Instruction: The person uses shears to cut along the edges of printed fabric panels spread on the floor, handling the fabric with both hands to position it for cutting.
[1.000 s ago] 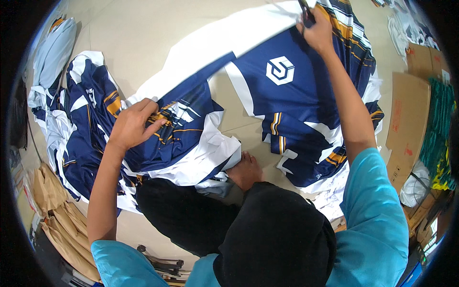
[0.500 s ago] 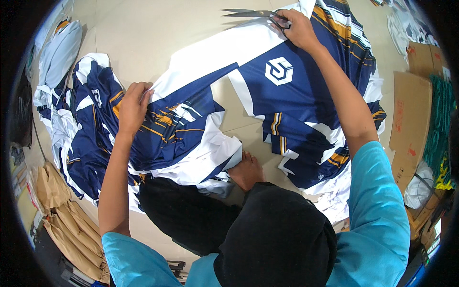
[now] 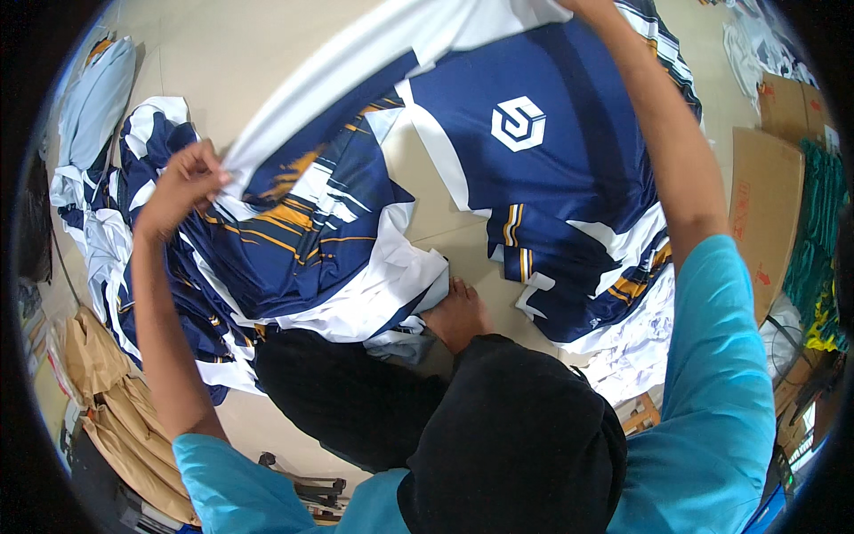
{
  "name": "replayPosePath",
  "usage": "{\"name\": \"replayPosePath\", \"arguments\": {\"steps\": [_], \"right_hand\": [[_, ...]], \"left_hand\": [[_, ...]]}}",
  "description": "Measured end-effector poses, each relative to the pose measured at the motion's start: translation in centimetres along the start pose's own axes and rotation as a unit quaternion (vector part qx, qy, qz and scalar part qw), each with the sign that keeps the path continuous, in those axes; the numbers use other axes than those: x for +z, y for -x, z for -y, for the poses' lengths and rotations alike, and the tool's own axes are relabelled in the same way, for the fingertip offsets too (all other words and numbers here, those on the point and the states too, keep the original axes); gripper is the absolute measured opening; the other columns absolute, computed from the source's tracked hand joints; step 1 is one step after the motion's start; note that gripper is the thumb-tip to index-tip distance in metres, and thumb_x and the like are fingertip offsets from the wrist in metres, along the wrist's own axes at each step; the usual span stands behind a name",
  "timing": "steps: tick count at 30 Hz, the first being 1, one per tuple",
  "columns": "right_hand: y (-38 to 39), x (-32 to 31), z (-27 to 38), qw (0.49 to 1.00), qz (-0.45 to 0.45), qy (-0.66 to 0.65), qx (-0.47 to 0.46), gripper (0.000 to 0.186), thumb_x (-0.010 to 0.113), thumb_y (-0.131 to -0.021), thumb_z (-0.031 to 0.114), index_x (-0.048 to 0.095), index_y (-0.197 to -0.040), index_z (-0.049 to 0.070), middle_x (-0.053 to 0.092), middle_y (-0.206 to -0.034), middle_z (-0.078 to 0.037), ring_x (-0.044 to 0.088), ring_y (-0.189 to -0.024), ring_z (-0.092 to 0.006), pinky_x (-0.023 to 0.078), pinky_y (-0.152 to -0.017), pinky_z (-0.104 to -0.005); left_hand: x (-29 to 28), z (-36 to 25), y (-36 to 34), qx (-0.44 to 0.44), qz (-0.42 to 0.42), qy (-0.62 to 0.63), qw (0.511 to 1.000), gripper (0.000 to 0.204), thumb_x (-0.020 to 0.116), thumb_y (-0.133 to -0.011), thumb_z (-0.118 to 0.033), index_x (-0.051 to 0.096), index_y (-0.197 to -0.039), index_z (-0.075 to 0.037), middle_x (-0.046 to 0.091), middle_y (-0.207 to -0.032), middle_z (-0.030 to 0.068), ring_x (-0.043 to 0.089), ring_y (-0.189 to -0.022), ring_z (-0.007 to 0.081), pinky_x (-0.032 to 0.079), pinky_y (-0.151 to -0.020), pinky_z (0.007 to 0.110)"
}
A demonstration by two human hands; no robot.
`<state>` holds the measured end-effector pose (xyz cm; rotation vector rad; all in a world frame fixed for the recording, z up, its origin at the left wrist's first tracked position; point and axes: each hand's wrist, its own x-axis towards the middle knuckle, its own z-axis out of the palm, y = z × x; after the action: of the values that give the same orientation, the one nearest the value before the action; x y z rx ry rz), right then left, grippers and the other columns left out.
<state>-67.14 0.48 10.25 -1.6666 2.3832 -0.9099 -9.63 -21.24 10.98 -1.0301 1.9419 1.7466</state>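
Observation:
I hold up a long printed fabric panel (image 3: 356, 116), navy with a white edge and orange streaks, stretched between both hands. My left hand (image 3: 182, 182) pinches its white edge at the left. My right hand (image 3: 589, 7) sits at the top rim, mostly cropped, where the panel's other end rises. Under it lies a navy panel with a white hexagon mark (image 3: 520, 125) on a spread stack of similar pieces (image 3: 605, 285). My bare foot (image 3: 455, 313) rests by the stack's white edge.
More navy and white pieces (image 3: 98, 240) are heaped at the left, with a pale blue cloth (image 3: 93, 98) above and brown paper (image 3: 98, 383) below. Cardboard sheets (image 3: 767, 214) and green fabric (image 3: 823, 231) lie at the right. The floor (image 3: 240, 53) is beige.
Both hands have risen and lifted the top panel off the stack. The scissors seen by my right hand earlier have left the frame along with most of that hand.

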Motion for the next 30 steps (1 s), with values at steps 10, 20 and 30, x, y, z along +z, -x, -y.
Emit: {"name": "replayPosePath", "arguments": {"steps": [10,20,30], "right_hand": [[-16.1,9.9,1.5,0.981,-0.171,0.054,-0.070,0.031,0.088,-0.088,0.029,0.081,-0.103,0.003,0.079,-0.103,-0.025,0.075,-0.099,-0.0475,0.059,-0.088,-0.0531],[14.6,6.0,1.2,0.980,-0.171,0.067,0.078,0.053,0.090,-0.089,0.036,0.074,-0.130,0.006,0.079,-0.124,-0.017,0.075,-0.115,-0.0401,0.058,-0.100,-0.0481],[27.9,3.6,1.2,0.962,-0.179,0.152,0.139,0.057,0.093,-0.087,0.032,0.067,-0.125,-0.001,0.074,-0.140,-0.019,0.068,-0.134,-0.0392,0.050,-0.114,-0.0487]], "left_hand": [[-12.2,-1.7,-15.9,0.173,-0.554,-0.370,0.726,0.057,0.077,-0.102,-0.035,0.062,-0.140,0.005,0.071,-0.130,0.0338,0.069,-0.124,0.0469,0.053,-0.107,0.047],[16.6,4.3,-4.9,0.167,-0.411,-0.392,0.806,0.080,0.065,-0.108,-0.048,0.035,-0.174,-0.014,0.022,-0.182,0.0233,0.019,-0.167,0.0515,0.015,-0.133,0.068],[21.9,7.4,-0.7,0.045,-0.411,-0.434,0.800,0.090,0.065,-0.106,-0.052,0.024,-0.179,-0.022,0.017,-0.184,0.0228,0.015,-0.166,0.0576,0.017,-0.131,0.073]]}}
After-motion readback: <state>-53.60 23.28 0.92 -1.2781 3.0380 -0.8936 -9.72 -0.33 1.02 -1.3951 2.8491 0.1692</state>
